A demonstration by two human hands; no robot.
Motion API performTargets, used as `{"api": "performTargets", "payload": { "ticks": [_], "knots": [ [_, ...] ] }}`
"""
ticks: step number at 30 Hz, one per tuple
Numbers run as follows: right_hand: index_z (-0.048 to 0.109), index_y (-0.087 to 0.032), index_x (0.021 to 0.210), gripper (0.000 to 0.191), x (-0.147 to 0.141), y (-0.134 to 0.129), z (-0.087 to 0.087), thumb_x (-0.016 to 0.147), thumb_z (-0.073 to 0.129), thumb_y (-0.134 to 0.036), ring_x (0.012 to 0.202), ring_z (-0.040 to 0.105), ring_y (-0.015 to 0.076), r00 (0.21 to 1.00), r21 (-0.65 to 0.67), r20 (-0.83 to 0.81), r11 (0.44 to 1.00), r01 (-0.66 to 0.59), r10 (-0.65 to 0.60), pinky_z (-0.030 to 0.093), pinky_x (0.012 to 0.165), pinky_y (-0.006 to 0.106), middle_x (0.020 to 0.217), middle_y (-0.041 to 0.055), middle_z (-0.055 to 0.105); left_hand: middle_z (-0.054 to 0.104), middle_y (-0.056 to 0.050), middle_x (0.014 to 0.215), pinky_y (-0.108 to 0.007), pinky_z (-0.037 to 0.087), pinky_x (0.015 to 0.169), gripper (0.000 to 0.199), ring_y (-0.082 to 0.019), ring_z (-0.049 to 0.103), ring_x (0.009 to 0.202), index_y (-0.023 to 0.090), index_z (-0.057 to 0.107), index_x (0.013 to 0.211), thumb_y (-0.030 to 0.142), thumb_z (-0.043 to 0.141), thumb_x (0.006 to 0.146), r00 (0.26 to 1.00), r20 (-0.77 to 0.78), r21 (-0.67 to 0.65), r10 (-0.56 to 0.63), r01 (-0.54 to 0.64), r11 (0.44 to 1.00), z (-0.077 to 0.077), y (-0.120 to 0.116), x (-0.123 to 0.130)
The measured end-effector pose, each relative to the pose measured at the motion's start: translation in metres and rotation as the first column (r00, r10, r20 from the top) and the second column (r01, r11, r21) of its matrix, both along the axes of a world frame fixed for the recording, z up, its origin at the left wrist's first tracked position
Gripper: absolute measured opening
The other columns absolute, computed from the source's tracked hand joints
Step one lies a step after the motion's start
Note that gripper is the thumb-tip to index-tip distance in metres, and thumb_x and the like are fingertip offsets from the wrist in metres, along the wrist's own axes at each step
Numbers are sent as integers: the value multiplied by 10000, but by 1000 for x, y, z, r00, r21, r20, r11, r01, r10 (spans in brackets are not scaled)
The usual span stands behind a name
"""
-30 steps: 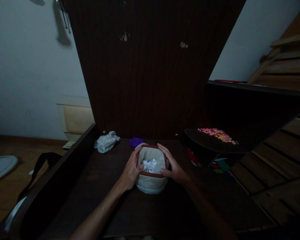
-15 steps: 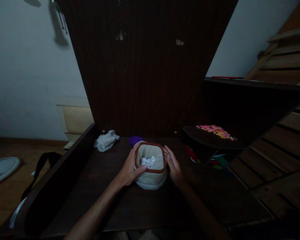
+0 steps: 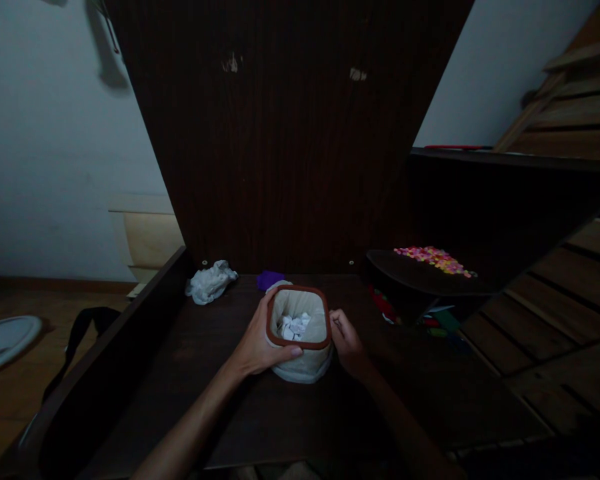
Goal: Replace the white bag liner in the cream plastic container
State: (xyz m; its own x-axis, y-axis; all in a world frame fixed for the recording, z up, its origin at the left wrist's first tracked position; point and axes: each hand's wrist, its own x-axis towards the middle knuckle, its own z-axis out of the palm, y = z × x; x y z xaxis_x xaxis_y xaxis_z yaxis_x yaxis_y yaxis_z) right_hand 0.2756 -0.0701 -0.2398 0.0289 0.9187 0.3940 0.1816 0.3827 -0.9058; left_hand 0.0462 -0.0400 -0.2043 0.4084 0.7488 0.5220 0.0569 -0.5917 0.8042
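Note:
A small waste bin with a rounded brown rim stands on the dark desk, with a pale plastic liner hanging round its outside. Crumpled white paper lies inside it. My left hand grips the bin's left side, the thumb along the front below the rim and the fingers behind it. Against the right side of the rim, my right hand has its fingers curled closed; whether they pinch the liner there is hidden.
A crumpled white plastic bag and a purple piece lie at the desk's back. Small colourful pieces cover part of a low shelf at right. A raised side board edges the desk's left.
My right hand's fingers, stretched out beside the bin before, have curled in at its rim. My left thumb has slid from inside the rim to the front. The view has shifted slightly.

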Motion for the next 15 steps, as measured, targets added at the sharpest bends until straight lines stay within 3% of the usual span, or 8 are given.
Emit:
{"api": "performTargets", "payload": {
  "ticks": [9, 13, 15],
  "knots": [
    [470, -235, 807, 315, 1, -1, 7, 1007, 406, -470, 681, 489, 159, 995, -34, 94, 999, -14, 17, 398, 656, 284, 737, -23, 511, 414, -179, 1543, -578, 295, 1202, 1157, -404, 425, 1416, 221, 245, 1542, 619, 855, 643, 1000, -17, 18, 14, -14, 1000, 1, 1, -1],
    [503, -230, 826, 324, 6, 0, 6, 987, 444, -504, 726, 513, 169, 994, -39, 105, 999, 1, 3, 425, 689, 292, 788, -5, 545, 364, -191, 1586, -592, 267, 1217, 1232, -404, 373, 1456, 221, 129, 1586, 586, 858, 663, 1000, -20, -24, -23, 22, 999, -2, -1, -6],
    [556, -224, 961, 342, 12, -2, 5, 960, 472, -556, 835, 567, 196, 995, -56, 97, 998, 8, -3, 463, 745, 311, 932, 36, 603, 313, -198, 1616, -607, 237, 1227, 1291, -407, 326, 1483, 220, 47, 1603, 583, 859, 667, 999, -32, -53, -41, 39, 998, -5, -3, -11]
  ]
}}
